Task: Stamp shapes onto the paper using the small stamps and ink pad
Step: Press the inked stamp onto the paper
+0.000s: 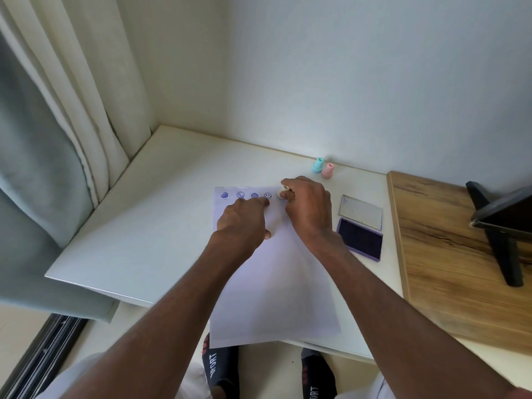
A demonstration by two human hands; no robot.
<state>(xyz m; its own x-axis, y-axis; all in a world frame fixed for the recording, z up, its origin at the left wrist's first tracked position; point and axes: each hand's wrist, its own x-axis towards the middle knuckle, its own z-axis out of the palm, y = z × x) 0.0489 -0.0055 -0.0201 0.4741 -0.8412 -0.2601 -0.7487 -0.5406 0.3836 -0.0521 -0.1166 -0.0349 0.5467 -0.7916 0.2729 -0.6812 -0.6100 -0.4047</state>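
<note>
My right hand [309, 207] pinches a cream stamp [281, 192] onto the white paper [273, 283] at frame centre, ending a row of four purple prints [247, 194]; my left hand [243, 223], fingers extended, pins the sheet.

One sheet of white paper [276, 283] lies on one white counter [161, 214]. Four purple stamped marks run along the paper's top edge: two solid shapes [224, 195] and two smiley faces [268, 195]. There are three small stamps: one cream stamp [281, 193], one teal stamp [317, 165] and one pink stamp [328, 170]. One open ink pad [360, 242] sits to the right. Two hands are over the paper: the left hand [243, 220] and the right hand [308, 205].
</note>
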